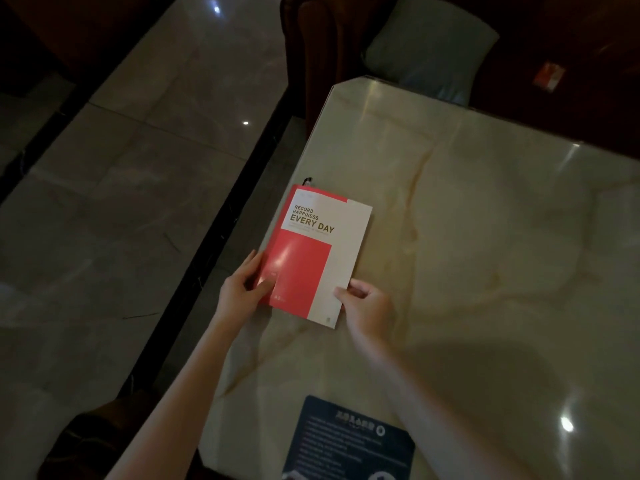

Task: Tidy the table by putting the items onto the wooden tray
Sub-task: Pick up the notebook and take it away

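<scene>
We look down on a pale marbled table (pixel 485 237) with a glossy top that fills most of the right side of the view, beside a floor (pixel 121 168) of large shiny grey tiles on the left. Past the far edge of the table stands a dark wooden chair (pixel 311 46) with a grey cushion (pixel 433 46) on it.

At the near edge of the table lies a dark blue card (pixel 349 441) with white print too small for us to read.

Near the table's left edge we see a red and white notebook (pixel 311 258), its cover reading "RECORD HAPPINESS EVERY DAY". Whether it lies flat on the table or is raised a little, we cannot tell. A small dark clip or pen tip (pixel 308 181) pokes out at its far corner.

Our left hand (pixel 242 289) grips the notebook's near left corner, thumb on the red cover and fingers curled under the edge. Our right hand (pixel 363 299) pinches the near right edge, fingers curled around it.
</scene>
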A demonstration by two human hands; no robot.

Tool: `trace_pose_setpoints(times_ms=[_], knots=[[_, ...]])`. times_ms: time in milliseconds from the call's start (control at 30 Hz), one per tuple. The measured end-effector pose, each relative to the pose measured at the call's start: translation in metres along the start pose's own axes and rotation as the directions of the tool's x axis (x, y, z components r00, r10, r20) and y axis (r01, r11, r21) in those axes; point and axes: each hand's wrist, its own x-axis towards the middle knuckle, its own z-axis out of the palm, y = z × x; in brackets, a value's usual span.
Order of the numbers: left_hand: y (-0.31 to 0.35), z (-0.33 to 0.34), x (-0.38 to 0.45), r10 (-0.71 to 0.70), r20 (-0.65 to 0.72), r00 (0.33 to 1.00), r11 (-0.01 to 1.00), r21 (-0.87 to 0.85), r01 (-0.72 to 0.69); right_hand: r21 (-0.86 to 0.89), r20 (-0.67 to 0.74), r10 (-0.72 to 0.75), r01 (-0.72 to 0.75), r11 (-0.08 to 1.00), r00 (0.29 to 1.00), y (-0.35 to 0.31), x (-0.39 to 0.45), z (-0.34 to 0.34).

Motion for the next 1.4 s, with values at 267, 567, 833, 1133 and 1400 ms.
trace_pose_setpoints(times_ms=[267,567,833,1133,1400], knots=[[0.006,0.007,-0.007,0.065,-0.042,0.997,0.985,0.163,-0.058,-0.149,-0.046,-0.186,0.177,0.973,0.982,0.008,-0.003,0.007],[-0.003,0.01,-0.017,0.113,-0.05,0.992,0.89,0.449,-0.079,-0.4,0.085,-0.413,0.411,0.819,0.907,0.017,0.003,0.005],[0.008,0.017,-0.027,0.159,-0.033,0.987,0.678,0.73,-0.085,-0.676,0.381,-0.648,0.677,0.291,0.659,0.027,0.007,-0.011],[0.039,0.034,-0.039,0.255,0.077,0.964,0.563,0.798,-0.213,-0.662,0.439,-0.711,0.733,0.157,0.549,0.004,0.004,-0.049],[0.125,0.08,-0.056,0.458,0.246,0.854,0.526,0.699,-0.484,-0.696,0.347,-0.776,0.699,0.163,0.526,-0.033,0.006,-0.135]])
